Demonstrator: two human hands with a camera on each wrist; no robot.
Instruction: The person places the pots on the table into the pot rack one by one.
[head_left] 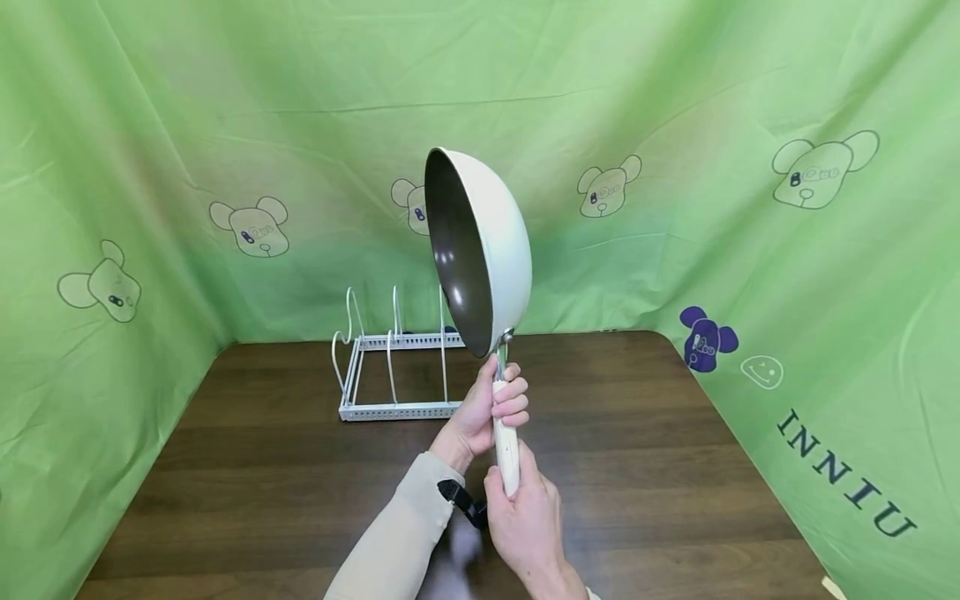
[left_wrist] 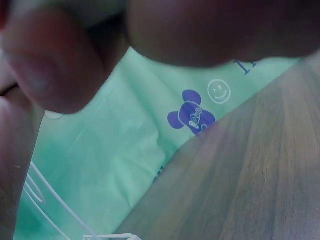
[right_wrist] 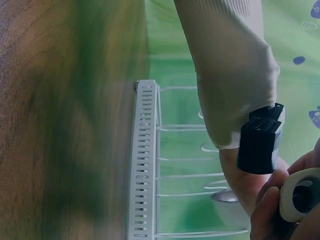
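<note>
A wok (head_left: 513, 250), white outside and dark inside, is held up on end above the table, its bowl at the top and its open side facing left. My left hand (head_left: 474, 419) grips the upper part of its cream handle (head_left: 507, 458), just below the bowl. Lower down, my right hand (head_left: 527, 518) holds the handle's bottom end, thumb along one side. The right wrist view shows the round handle end (right_wrist: 286, 202) with a hole in it. Blurred fingers (left_wrist: 55, 65) fill the top of the left wrist view.
Behind the wok, a white wire pan rack (head_left: 401, 411) with upright loops stands on the brown wooden table (head_left: 645, 467); the wok and left hand hide its right part. A green printed curtain (head_left: 337, 108) encloses the back and sides. A black strap (head_left: 461, 500) is round the left wrist.
</note>
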